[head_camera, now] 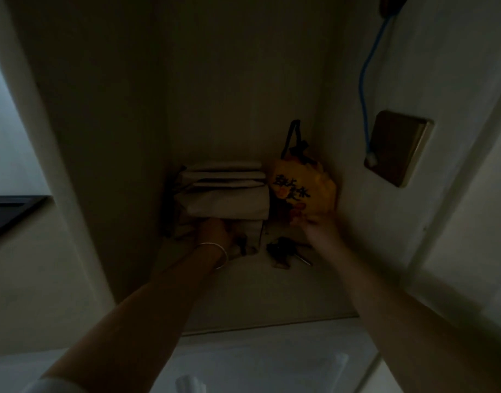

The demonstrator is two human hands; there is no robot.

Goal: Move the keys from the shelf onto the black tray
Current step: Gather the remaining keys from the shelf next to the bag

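1. We see a dim, pale recessed shelf [243, 290] with both bare arms reaching into it.
2. A small bunch of dark metal keys [286, 249] lies on the shelf floor, between the two hands and slightly nearer the right one; one silvery key blade points out to the right.
3. Our left hand [215, 231], with a thin silver bangle [215, 255] around its wrist, rests against the lower part of a stack of folded pale cloth [223, 194] at the back left of the shelf. Its fingers are hidden in the dark against the cloth, so we cannot tell how the grip stands.
4. Our right hand [314, 225] is blurred, just above and to the right of the keys, and touching or just in front of a yellow bag with dark printed characters [300, 188]. We cannot tell whether its grip is wide or narrow; it does not hold the keys.
5. The yellow bag stands in the back right corner, just beside the cloth stack, with a dark strap rising from its top.
6. On the right wall a blue cable [365, 89] hangs down beside a brownish square wall plate [396, 148].
7. At the far left edge, well apart from the shelf, a flat black surface [8, 211] shows; we cannot tell whether it is the tray.
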